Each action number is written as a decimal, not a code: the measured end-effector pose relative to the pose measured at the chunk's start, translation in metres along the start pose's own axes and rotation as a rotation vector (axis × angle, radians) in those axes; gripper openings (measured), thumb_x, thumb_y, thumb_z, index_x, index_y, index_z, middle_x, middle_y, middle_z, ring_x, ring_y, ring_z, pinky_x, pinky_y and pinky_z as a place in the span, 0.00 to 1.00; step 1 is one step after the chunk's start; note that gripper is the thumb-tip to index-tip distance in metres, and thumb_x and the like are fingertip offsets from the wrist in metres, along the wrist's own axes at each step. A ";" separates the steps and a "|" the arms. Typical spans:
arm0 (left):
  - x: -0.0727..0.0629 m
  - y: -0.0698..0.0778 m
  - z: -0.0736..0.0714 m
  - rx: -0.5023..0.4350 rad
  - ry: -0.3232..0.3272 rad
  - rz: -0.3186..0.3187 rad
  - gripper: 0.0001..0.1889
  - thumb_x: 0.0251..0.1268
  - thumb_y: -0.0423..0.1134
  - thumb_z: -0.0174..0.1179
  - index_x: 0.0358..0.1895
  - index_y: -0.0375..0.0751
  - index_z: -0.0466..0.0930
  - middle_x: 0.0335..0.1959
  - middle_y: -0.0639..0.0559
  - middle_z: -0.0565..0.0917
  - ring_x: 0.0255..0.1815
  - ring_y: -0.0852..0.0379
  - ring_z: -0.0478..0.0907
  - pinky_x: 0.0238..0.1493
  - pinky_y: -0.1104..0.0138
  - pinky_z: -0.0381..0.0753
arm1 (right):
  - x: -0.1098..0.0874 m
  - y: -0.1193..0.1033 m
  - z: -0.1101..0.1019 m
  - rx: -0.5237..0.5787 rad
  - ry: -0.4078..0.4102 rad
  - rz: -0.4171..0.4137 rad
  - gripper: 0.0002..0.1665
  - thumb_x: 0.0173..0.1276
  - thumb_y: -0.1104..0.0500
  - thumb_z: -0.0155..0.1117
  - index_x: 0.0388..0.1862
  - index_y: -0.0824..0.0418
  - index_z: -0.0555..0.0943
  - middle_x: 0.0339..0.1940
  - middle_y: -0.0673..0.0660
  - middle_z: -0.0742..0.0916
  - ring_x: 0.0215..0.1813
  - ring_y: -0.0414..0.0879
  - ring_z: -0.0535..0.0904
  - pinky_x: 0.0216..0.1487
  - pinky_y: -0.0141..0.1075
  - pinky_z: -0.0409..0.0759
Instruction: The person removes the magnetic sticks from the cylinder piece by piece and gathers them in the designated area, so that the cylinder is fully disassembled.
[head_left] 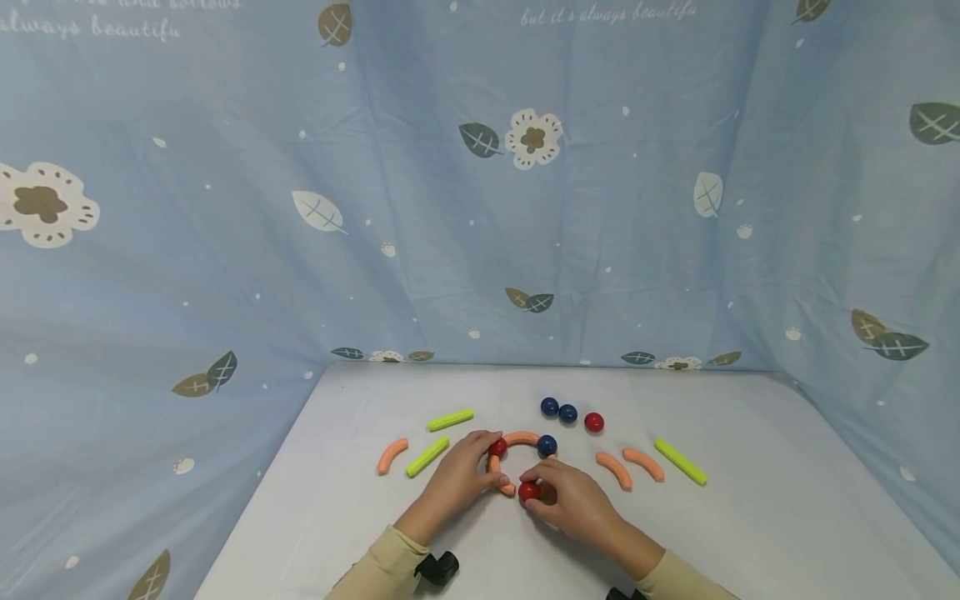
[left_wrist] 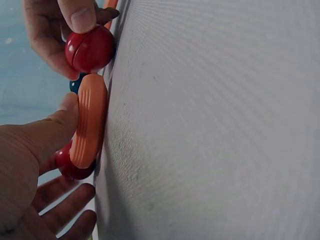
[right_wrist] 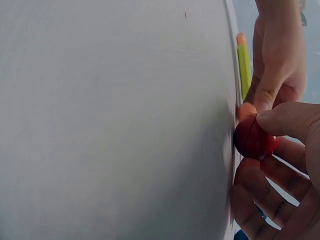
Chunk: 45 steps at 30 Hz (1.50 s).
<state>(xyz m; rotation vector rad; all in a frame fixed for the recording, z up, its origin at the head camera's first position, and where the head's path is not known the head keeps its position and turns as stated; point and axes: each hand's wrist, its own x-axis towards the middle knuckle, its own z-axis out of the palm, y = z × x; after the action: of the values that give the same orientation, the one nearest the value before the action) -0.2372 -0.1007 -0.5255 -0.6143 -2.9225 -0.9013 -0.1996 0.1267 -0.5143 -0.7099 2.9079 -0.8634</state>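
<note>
Several orange curved pieces and balls form a ring on the table. My left hand [head_left: 457,477] is at its left side, with the thumb on a ribbed orange curved piece [left_wrist: 90,122] and the fingers around a red ball [head_left: 498,447] at that piece's far end. My right hand [head_left: 576,504] pinches another red ball [head_left: 528,492] between thumb and fingers, close to the near end of that piece. At the ring's far side, an orange arc [head_left: 521,437] meets a blue ball [head_left: 547,446]. My right hand partly hides the ring's right side.
Beyond the ring lie two blue balls [head_left: 558,410] and a red ball [head_left: 594,422]. Left are two yellow-green sticks [head_left: 427,457] and an orange curved piece [head_left: 392,457]. Right are two orange curved pieces [head_left: 615,471] and a yellow-green stick [head_left: 681,462]. A patterned blue curtain [head_left: 420,250] backs the white table [head_left: 750,517].
</note>
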 end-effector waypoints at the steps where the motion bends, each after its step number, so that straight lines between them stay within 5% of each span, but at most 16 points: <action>1: 0.000 0.000 0.000 0.001 -0.001 0.000 0.38 0.59 0.52 0.74 0.72 0.45 0.73 0.67 0.46 0.76 0.67 0.47 0.74 0.66 0.50 0.74 | 0.000 0.000 0.000 -0.007 -0.003 0.010 0.19 0.62 0.50 0.77 0.51 0.48 0.86 0.39 0.38 0.81 0.36 0.31 0.74 0.36 0.29 0.78; 10: -0.002 -0.001 -0.001 -0.008 0.007 0.005 0.37 0.59 0.52 0.74 0.71 0.44 0.74 0.66 0.47 0.77 0.66 0.47 0.75 0.65 0.50 0.76 | -0.002 0.005 -0.004 0.000 0.016 0.030 0.20 0.62 0.51 0.77 0.54 0.46 0.84 0.43 0.39 0.84 0.40 0.32 0.77 0.41 0.32 0.81; 17: -0.007 0.001 -0.001 -0.070 0.023 -0.029 0.30 0.56 0.52 0.76 0.60 0.46 0.80 0.59 0.48 0.79 0.60 0.49 0.77 0.59 0.52 0.79 | 0.002 0.014 -0.005 0.031 0.041 0.005 0.17 0.64 0.57 0.75 0.52 0.48 0.84 0.46 0.41 0.83 0.41 0.32 0.76 0.42 0.32 0.82; 27: -0.014 0.005 -0.001 -0.014 0.049 -0.024 0.37 0.56 0.52 0.76 0.67 0.41 0.76 0.60 0.46 0.79 0.60 0.48 0.77 0.60 0.51 0.78 | 0.008 0.019 -0.009 0.040 0.056 0.018 0.16 0.65 0.59 0.74 0.51 0.48 0.85 0.47 0.44 0.81 0.40 0.35 0.76 0.36 0.30 0.78; 45: -0.021 0.008 -0.001 0.010 0.090 -0.029 0.35 0.55 0.55 0.76 0.64 0.41 0.77 0.55 0.47 0.79 0.57 0.50 0.78 0.57 0.53 0.80 | 0.022 0.026 -0.010 0.122 0.124 0.040 0.19 0.64 0.66 0.74 0.52 0.54 0.84 0.48 0.48 0.83 0.48 0.43 0.83 0.49 0.38 0.85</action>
<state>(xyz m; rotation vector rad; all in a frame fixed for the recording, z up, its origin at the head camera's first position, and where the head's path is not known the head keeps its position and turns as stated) -0.2151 -0.1029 -0.5232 -0.5179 -2.8614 -0.8926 -0.2314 0.1414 -0.5171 -0.6083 2.9315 -1.1074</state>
